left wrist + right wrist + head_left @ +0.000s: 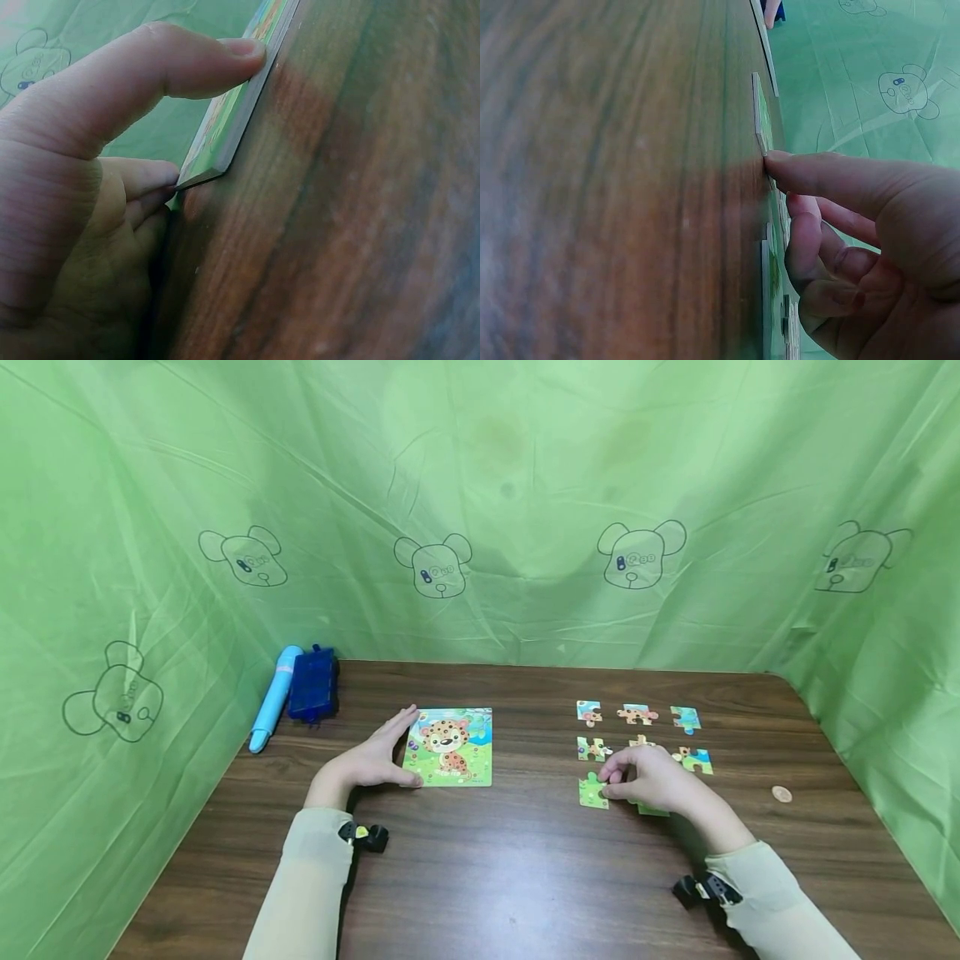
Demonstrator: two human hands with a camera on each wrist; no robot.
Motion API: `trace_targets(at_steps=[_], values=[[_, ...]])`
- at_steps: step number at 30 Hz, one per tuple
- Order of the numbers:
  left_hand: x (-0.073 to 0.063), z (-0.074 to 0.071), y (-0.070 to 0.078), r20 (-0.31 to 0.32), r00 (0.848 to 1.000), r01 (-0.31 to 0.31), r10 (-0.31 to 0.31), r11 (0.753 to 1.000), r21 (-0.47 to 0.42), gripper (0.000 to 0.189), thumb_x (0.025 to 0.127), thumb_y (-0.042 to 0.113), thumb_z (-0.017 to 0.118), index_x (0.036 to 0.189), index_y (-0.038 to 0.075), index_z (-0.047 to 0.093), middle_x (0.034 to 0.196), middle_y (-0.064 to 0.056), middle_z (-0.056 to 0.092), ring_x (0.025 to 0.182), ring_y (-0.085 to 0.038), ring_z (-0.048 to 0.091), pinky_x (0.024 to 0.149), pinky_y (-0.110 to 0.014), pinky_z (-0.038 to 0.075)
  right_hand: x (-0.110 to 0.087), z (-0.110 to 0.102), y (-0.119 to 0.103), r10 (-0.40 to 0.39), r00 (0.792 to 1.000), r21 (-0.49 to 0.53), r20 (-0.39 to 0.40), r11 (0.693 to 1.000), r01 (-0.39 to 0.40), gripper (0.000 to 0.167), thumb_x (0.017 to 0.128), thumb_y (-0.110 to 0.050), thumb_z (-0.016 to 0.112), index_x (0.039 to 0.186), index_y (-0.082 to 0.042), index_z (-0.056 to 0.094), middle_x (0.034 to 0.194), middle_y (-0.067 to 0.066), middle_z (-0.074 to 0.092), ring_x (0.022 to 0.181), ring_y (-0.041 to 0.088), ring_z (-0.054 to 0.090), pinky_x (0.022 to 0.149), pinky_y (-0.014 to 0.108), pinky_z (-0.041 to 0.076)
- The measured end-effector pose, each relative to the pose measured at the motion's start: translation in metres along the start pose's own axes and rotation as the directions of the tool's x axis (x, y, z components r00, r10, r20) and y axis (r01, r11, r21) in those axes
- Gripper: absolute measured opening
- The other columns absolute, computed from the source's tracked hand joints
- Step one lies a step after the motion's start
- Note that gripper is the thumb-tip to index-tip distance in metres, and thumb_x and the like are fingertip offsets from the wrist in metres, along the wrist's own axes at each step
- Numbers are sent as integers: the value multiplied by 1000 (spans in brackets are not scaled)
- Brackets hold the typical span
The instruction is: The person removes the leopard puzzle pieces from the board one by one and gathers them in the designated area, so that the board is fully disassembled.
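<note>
In the head view, my left hand (373, 762) rests at the left side of a square leopard picture board (480, 760), thumb at its lower left corner and fingers at the upper left. The left wrist view shows the thumb (217, 67) on the board's edge (244, 124). My right hand (652, 781) pinches a green jigsaw piece (591, 795) at its right side between thumb and forefinger. Under this hand, another green piece (654, 811) is partly hidden. The right wrist view shows the thumb tip (780, 161) at the pinched piece's corner (760, 120).
Several jigsaw pieces lie in rows beyond my right hand, among them a blue one (686, 718) and a leopard one (637, 714). A small round disc (782, 794) lies far right. A blue pen-like stick (273, 697) and dark blue box (313, 685) are back left.
</note>
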State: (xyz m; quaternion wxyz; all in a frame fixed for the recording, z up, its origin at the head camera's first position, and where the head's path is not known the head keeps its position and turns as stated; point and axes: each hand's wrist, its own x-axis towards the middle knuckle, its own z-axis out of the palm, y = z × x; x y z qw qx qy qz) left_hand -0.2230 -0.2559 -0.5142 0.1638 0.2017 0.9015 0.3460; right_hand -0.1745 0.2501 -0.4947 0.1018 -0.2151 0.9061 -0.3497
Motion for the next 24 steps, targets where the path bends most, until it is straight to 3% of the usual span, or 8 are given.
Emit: trace_targets(at_steps=[16,21,24], values=[[-4,5,-4,2,1000,1,-1,1000,5,134,78,48,94,177,11,12,185,-10,4,168,-40,1,129,-72,15,-4,4,-1,19,1000,-17,6,1000,-19,11,92,-16,89,97,-16,80,81,-12,67,72,7,58,69,27,51],[-6,3,-6,-5,1000,-4,4,1000,4,121,88,45,86,177,8,12,184,-14,2,168,-42,2,128,-71,18,-10,-6,-5,-12,1000,-12,-20,1000,12,8,98,-20,84,104,-16,82,83,-11,67,64,6,55,55,26,48],[-10,-4,0,-38,999,-15,16,1000,16,108,96,39,80,176,5,15,183,-18,7,167,-43,8,129,-69,21,-16,-17,-8,-38,997,-26,-60,999,37,13,100,-25,83,109,-17,82,88,-13,69,70,6,61,57,27,50]])
